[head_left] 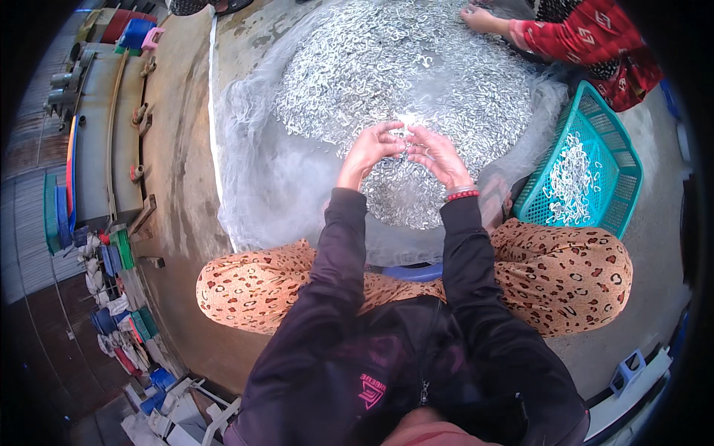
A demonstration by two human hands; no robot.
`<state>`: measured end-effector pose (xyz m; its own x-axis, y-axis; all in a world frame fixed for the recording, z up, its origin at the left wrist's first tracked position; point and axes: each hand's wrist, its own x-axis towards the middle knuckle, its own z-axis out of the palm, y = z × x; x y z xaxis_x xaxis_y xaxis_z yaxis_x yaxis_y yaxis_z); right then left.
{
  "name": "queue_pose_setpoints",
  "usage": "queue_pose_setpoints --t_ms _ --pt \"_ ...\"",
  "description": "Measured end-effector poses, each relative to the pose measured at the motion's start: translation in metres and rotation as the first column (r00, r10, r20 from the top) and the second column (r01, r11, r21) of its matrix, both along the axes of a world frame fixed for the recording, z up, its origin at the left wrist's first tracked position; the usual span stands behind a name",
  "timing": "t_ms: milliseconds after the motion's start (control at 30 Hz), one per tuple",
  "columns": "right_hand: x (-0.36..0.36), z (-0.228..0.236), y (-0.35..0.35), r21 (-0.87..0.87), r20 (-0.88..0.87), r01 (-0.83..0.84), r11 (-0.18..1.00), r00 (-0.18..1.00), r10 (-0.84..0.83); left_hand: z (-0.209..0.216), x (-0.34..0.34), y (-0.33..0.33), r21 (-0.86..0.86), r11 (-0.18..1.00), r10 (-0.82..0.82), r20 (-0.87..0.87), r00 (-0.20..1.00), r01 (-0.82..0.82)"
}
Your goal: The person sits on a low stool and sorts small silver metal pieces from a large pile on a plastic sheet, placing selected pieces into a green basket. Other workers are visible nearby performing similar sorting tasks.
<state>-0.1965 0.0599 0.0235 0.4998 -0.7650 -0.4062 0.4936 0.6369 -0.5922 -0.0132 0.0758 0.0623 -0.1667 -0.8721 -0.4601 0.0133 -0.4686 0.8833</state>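
A wide heap of small silvery-white curled pieces, like little fish, lies spread over a pale fine-mesh net on the ground before me. Above the heap's near part, my left hand and my right hand come together with fingers bent and fingertips almost touching. Thumb and fingers of each are pinched in. A bright white spot shows between the fingertips, too washed out to name. My right wrist wears a red beaded bracelet.
To my right a green plastic basket holds a pile of the same white pieces. A co-worker's hand, with a red sleeve, reaches onto the heap's far right. A long metal tank stands left; a blue stool is at lower right.
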Motion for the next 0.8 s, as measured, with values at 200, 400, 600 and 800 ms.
queue_pose_setpoints --t_ms 200,400,600,800 --pt "0.003 -0.002 -0.001 -0.06 -0.068 -0.004 0.998 0.998 0.0 0.008 -0.009 0.003 -0.083 0.995 0.058 0.066 0.996 -0.053" --pt "0.009 0.007 -0.005 -0.19 -0.234 -0.048 0.981 0.972 0.002 0.011 -0.008 0.0 -0.113 0.993 0.049 0.222 0.974 -0.024" --pt "0.018 0.003 -0.003 -0.163 -0.279 0.109 0.981 0.948 -0.152 0.012 -0.012 -0.001 -0.223 0.97 0.163 0.321 0.933 -0.093" --pt "0.026 0.005 -0.001 -0.169 -0.234 0.256 0.952 0.927 -0.292 0.016 -0.019 0.006 -0.315 0.946 0.18 0.325 0.928 -0.073"
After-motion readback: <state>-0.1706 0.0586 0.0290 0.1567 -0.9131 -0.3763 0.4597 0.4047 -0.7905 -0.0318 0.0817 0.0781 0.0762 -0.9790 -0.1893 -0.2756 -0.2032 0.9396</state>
